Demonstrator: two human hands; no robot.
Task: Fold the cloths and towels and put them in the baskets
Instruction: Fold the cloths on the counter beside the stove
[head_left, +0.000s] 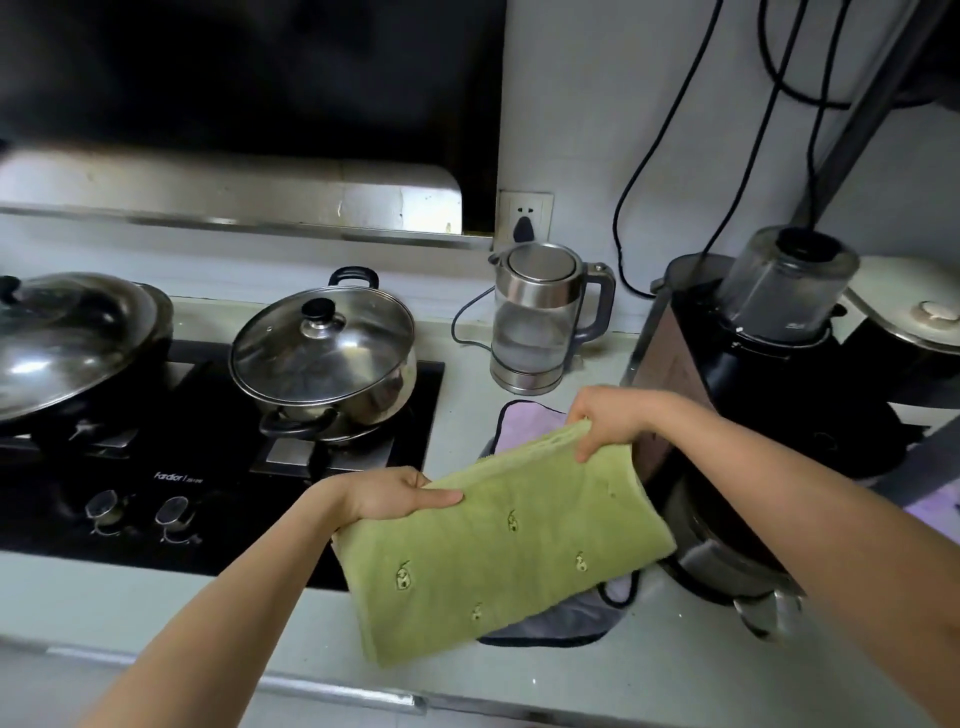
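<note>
The task is judged to be at an early stage: one green towel (498, 540) is being folded above the counter (156, 613), while a pinkish-purple cloth (524, 421) with a dark edge is seen lying spread beneath it, not yet folded. No basket can be seen, so nothing can be said to have been put away. The green towel is held just in front of the kettle (540, 317) and slightly to its right, tilted so that its far edge is raised. That far edge is pinched at one corner by the left hand (395, 493), thumb on top with the fingers hidden beneath, and at the other by the right hand (613, 421), its fingers curled over the edge. The towel appears already doubled, since a thick layered edge is shown. It is a soft, pale green terry, dotted with small embroidered motifs, and looks limp enough to sag if released.
</note>
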